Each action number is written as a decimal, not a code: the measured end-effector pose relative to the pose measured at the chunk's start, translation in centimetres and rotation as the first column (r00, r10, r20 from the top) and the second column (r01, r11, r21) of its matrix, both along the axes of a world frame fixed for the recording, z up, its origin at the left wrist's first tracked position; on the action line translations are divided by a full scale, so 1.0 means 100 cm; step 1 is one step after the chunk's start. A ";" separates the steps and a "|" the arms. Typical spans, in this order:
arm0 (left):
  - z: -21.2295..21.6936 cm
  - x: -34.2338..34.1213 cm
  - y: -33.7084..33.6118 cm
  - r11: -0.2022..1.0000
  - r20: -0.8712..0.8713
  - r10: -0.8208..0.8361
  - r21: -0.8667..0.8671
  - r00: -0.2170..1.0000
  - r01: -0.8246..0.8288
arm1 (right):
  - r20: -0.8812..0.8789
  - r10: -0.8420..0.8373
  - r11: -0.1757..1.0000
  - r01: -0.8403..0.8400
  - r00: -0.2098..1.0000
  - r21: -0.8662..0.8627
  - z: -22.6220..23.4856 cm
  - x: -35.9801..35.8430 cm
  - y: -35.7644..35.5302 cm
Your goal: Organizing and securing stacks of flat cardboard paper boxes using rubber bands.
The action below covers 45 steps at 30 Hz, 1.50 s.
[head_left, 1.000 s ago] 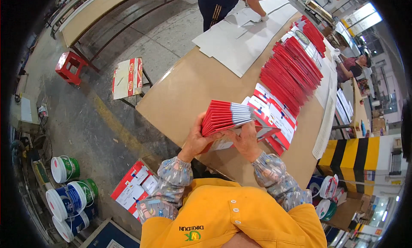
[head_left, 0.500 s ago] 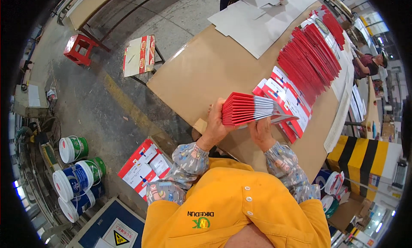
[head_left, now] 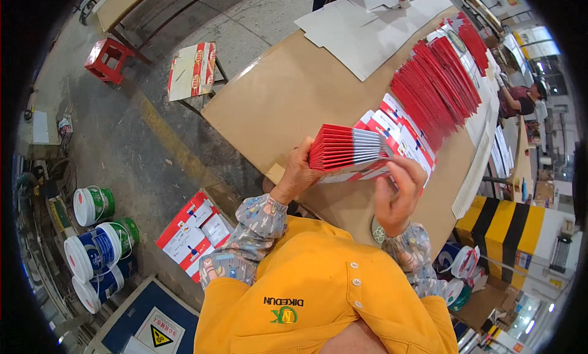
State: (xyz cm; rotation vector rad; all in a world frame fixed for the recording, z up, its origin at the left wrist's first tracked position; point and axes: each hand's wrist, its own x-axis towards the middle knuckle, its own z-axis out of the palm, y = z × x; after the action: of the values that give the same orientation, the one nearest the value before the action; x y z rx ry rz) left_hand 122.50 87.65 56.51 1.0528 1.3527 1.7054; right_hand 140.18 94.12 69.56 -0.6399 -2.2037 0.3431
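Floor, far L: paint buckets (head_left: 98,244) are standing in a cluster, well apart from the work. A red stool (head_left: 105,59) is sitting further up, and a small stand carrying a flat red-and-white carton (head_left: 193,69) is standing near the table's L corner. A second pile of red/white printed sheets (head_left: 195,228) is lying on the floor just beside the person's L elbow.

L hand (head_left: 297,173): fingers are clamped on the L end of a fanned stack of red folded cards (head_left: 349,149), which is being held above the brown table (head_left: 288,94), near its front edge, not resting on it. Fan is opening toward the R.

R hand (head_left: 395,192): fingers are curling up under the stack's R end, touching its lower edge; thumb position cannot be told, so grip there reads as support rather than a full clamp.

R of the hands: a long overlapped row of red cards (head_left: 438,84) is running diagonally up the table, with white sheets (head_left: 367,29) beyond it, where another person is working.

Risk assessment:
- Fan is spreading at the unclamped R end; if R-hand support is lost, cards are likely sliding out and dropping off the table edge.
- Stack is hanging just beside the row's near end; a low swing is likely disturbing the overlap.
- Floor pile near L elbow: trip/scuff hazard.
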 end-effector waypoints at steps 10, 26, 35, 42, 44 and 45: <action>0.001 0.002 0.001 1.000 0.035 -0.006 0.010 0.999 0.005 | 0.197 0.031 0.994 -0.051 0.980 0.096 -0.003 -0.022 -0.013; 0.002 0.002 0.001 1.000 -0.074 0.009 -0.026 0.997 -0.011 | 0.212 -0.001 0.991 -0.028 0.977 0.130 -0.004 -0.024 -0.015; 0.000 0.004 0.001 0.999 -0.083 0.048 -0.006 0.995 -0.049 | 0.170 0.022 0.993 -0.042 0.985 0.115 0.000 -0.027 -0.016; -0.002 0.004 0.001 0.999 -0.062 0.049 0.023 0.997 -0.048 | 0.204 -0.006 0.997 -0.010 0.979 0.074 0.003 -0.031 -0.016; -0.001 0.004 0.001 0.999 -0.059 0.046 0.023 0.997 -0.044 | 0.220 -0.011 0.997 -0.005 0.975 0.072 0.003 -0.033 -0.016; 0.000 0.004 0.000 0.999 -0.068 0.043 0.021 0.997 -0.042 | 0.236 -0.014 0.998 -0.002 0.972 0.069 0.003 -0.033 -0.016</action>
State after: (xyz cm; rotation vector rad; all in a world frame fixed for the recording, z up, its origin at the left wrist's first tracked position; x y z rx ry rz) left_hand 122.87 87.68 56.46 1.1098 1.4137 1.7304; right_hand 136.87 92.52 69.90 -0.6787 -2.4281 0.1942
